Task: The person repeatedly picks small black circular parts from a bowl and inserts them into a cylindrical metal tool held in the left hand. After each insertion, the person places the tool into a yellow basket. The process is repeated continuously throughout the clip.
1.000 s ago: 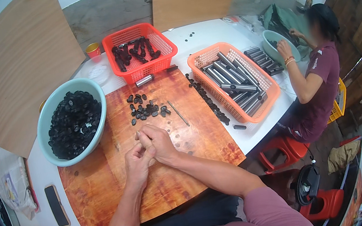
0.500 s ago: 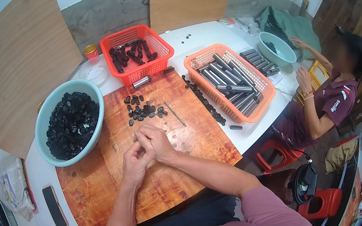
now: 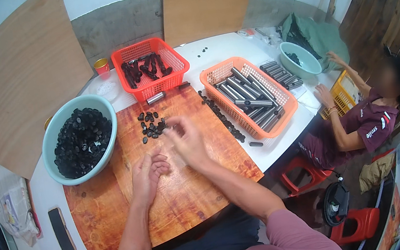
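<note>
On the orange-brown wooden board, my left hand (image 3: 149, 177) rests with its fingers curled in. Anything it holds is too small or hidden to make out. My right hand (image 3: 187, 143) is ahead of it to the right, its fingers smeared by motion at the edge of a loose group of small black oval pieces (image 3: 151, 128). Whether it grips one of them I cannot tell. No thin rod shows on the board now; the right hand covers that area. To the left, a light-blue bowl (image 3: 51, 155) is heaped with similar black pieces.
Dark parts lie in a red basket (image 3: 165, 84) at the back; a metal cylinder (image 3: 156, 98) lies before it. Right of the board, an orange basket (image 3: 285, 121) holds metal tubes, beside a row of black pieces (image 3: 223, 117). A phone (image 3: 61, 229) lies left. A co-worker (image 3: 359, 116) sits right.
My hands, clasped together half a second ago, have parted. The right one has moved forward to the black pieces, and the thin rod that lay beside them is out of sight.
</note>
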A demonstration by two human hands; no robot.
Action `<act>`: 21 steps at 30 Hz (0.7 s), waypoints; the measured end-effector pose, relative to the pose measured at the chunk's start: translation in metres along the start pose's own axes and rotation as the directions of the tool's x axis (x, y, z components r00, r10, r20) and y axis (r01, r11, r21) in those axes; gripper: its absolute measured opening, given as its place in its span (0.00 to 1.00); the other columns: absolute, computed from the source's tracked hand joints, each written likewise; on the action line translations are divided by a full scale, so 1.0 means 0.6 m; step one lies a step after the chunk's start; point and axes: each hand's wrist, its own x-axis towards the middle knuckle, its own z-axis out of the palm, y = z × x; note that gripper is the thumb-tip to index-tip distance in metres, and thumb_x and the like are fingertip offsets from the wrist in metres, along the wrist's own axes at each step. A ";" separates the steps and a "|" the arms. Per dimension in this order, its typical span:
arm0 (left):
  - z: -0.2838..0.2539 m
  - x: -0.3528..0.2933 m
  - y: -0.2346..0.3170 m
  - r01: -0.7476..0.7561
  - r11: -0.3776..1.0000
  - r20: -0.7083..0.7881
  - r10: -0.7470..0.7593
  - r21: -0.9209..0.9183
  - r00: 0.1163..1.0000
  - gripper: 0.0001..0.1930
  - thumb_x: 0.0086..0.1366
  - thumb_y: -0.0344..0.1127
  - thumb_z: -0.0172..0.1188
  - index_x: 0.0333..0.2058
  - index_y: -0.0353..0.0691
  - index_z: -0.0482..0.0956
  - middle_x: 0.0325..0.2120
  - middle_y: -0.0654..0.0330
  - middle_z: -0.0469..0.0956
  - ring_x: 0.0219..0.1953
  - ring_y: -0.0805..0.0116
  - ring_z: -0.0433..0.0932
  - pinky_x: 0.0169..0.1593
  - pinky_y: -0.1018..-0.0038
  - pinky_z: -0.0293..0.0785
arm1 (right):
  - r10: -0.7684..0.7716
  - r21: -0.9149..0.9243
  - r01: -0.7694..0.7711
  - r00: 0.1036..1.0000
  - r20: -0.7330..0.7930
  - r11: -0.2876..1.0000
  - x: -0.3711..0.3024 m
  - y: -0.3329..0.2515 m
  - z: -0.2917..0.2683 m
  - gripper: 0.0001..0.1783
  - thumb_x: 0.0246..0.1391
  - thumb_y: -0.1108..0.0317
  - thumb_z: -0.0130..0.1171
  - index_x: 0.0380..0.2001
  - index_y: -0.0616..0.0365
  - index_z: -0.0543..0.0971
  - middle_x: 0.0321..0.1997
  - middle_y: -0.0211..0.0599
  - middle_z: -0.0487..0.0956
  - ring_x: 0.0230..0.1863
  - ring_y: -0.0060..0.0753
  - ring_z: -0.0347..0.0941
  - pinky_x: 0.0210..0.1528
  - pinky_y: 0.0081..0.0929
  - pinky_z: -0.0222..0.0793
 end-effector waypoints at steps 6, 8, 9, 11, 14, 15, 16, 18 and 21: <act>-0.030 0.011 -0.009 0.025 0.987 -0.011 -0.027 -0.161 1.000 0.16 0.76 0.37 0.55 0.54 0.29 0.76 0.41 0.53 0.81 0.41 0.65 0.81 0.46 0.70 0.79 | -0.290 -0.719 0.328 0.940 0.181 0.613 0.135 -0.022 -0.205 0.15 0.52 0.79 0.65 0.45 0.60 0.81 0.51 0.44 0.80 0.55 0.45 0.76 0.58 0.38 0.73; -0.027 0.007 -0.006 0.021 0.995 0.014 -0.020 -0.101 1.000 0.16 0.75 0.35 0.57 0.54 0.30 0.76 0.42 0.53 0.81 0.42 0.66 0.81 0.46 0.71 0.79 | -0.183 -0.867 0.246 0.966 0.183 0.434 0.170 0.002 -0.274 0.27 0.49 0.77 0.67 0.56 0.56 0.79 0.59 0.47 0.76 0.60 0.52 0.73 0.64 0.43 0.68; -0.016 0.002 0.001 0.016 1.000 0.033 -0.016 -0.006 0.999 0.15 0.74 0.34 0.58 0.54 0.30 0.76 0.43 0.53 0.81 0.42 0.66 0.81 0.46 0.71 0.79 | -0.038 -0.938 0.220 0.975 0.218 0.268 0.182 0.008 -0.315 0.34 0.46 0.71 0.70 0.60 0.55 0.77 0.60 0.48 0.76 0.62 0.51 0.72 0.64 0.44 0.67; -0.004 0.001 0.005 0.009 0.997 0.046 -0.013 0.081 0.999 0.15 0.74 0.34 0.59 0.54 0.32 0.76 0.44 0.53 0.80 0.43 0.65 0.81 0.47 0.70 0.79 | 0.021 -0.966 0.210 0.976 0.215 0.150 0.186 0.043 -0.374 0.28 0.44 0.68 0.69 0.53 0.54 0.81 0.56 0.45 0.79 0.58 0.49 0.74 0.58 0.50 0.69; -0.009 0.005 0.008 0.032 0.999 0.016 -0.033 0.014 0.999 0.14 0.75 0.35 0.57 0.53 0.33 0.75 0.45 0.53 0.80 0.44 0.65 0.81 0.47 0.67 0.81 | 0.208 -0.982 0.180 0.960 0.188 0.056 0.183 0.068 -0.386 0.20 0.43 0.70 0.69 0.43 0.55 0.83 0.51 0.44 0.81 0.57 0.50 0.75 0.57 0.48 0.70; -0.013 0.008 0.006 0.060 0.997 0.011 -0.059 -0.038 0.998 0.14 0.75 0.35 0.57 0.53 0.33 0.75 0.44 0.53 0.80 0.44 0.65 0.81 0.47 0.68 0.81 | 0.285 -0.983 0.179 0.941 0.180 0.033 0.182 0.077 -0.394 0.17 0.42 0.72 0.69 0.40 0.55 0.84 0.49 0.43 0.81 0.56 0.51 0.76 0.57 0.47 0.70; -0.016 0.011 0.004 0.087 0.992 0.009 -0.087 -0.091 0.996 0.14 0.76 0.36 0.56 0.53 0.32 0.75 0.44 0.54 0.80 0.44 0.65 0.81 0.48 0.68 0.81 | 0.280 -0.979 0.202 0.939 0.199 0.016 0.183 0.087 -0.402 0.15 0.44 0.72 0.67 0.39 0.55 0.84 0.47 0.44 0.82 0.54 0.51 0.77 0.57 0.48 0.70; -0.022 0.012 0.003 0.080 0.991 0.004 -0.080 -0.111 0.997 0.14 0.76 0.36 0.56 0.53 0.32 0.76 0.43 0.53 0.80 0.43 0.64 0.81 0.48 0.68 0.81 | 0.271 -0.968 0.250 0.933 0.239 -0.009 0.184 0.100 -0.407 0.11 0.47 0.73 0.62 0.36 0.54 0.84 0.43 0.45 0.84 0.51 0.51 0.80 0.55 0.50 0.70; -0.021 0.014 0.000 0.088 0.985 0.000 -0.089 -0.146 0.996 0.15 0.76 0.37 0.55 0.52 0.32 0.76 0.42 0.53 0.81 0.43 0.63 0.81 0.48 0.68 0.81 | 0.240 -0.968 0.250 0.942 0.236 -0.033 0.191 0.079 -0.420 0.13 0.47 0.72 0.62 0.38 0.56 0.85 0.38 0.48 0.85 0.46 0.53 0.82 0.52 0.49 0.73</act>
